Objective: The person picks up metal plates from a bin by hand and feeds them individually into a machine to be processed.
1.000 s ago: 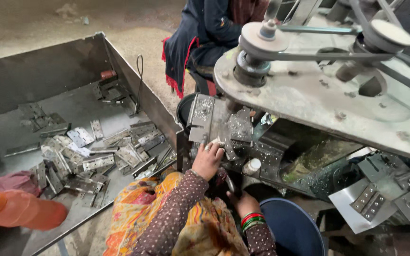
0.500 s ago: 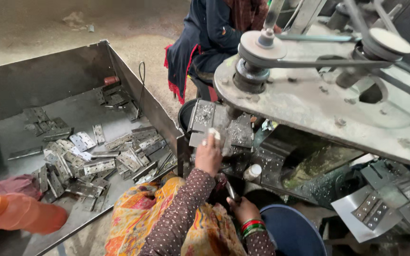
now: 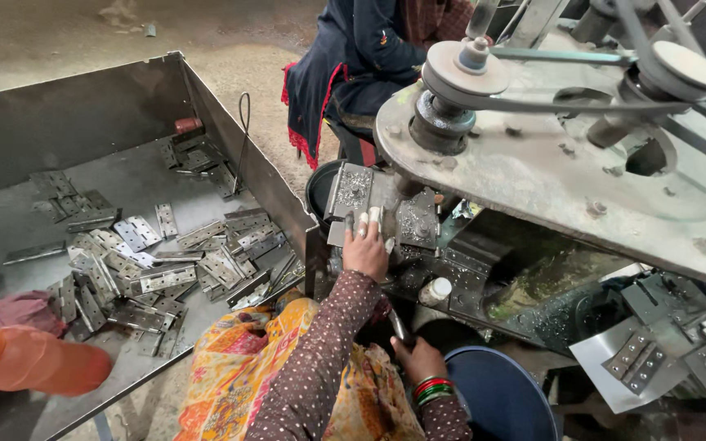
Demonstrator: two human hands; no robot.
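Fingertips of the left hand (image 3: 365, 249) press flat on a small metal piece at the fixture (image 3: 379, 214) of the machine, the grip loose and laid on top rather than closed round it; white wraps cover two fingertips. Lower down, the right hand (image 3: 418, 359) closes its grip on a thin metal lever (image 3: 397, 325), with red and green bangles (image 3: 430, 389) at the wrist. Just right of the left hand stands a small white-capped bottle (image 3: 434, 291). Overhead, the big grey machine plate (image 3: 549, 180) with its pulleys (image 3: 466, 69) and belt juts out over the fixture and hides what lies behind. Left of the hands sits a metal bin (image 3: 230, 139) strewn with flat hinge plates (image 3: 165, 278); an orange bottle (image 3: 34, 359) lies at its near edge. Another person in dark blue clothing (image 3: 353, 57) sits beyond the machine. The left forearm, in a dotted brown sleeve, reaches straight up and away; the right stays low, beside a blue bucket (image 3: 500, 396).
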